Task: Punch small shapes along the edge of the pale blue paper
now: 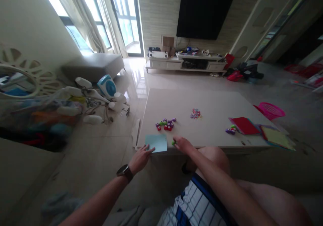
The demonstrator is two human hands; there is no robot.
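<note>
My left hand (142, 157), with a dark watch on the wrist, rests its outstretched fingers on a light blue sheet of paper (158, 141) at the table's near edge. Just right of the sheet, my right hand (183, 145) is closed around a small green craft punch (173, 142); the fingers partly cover it. The punch and the paper are apart. Beyond the sheet sits a cluster of small purple, green and red craft punches (168, 127). A little heap of multicoloured paper bits (195, 114) lies farther back on the white table (214, 101).
On the right of the table are several more craft punches (230, 131), a stack of red paper (245, 125) and yellow-green sheets (275, 136). A pink basket (272, 110) stands beyond the right edge. White jointed equipment (117, 105) is on the floor at left.
</note>
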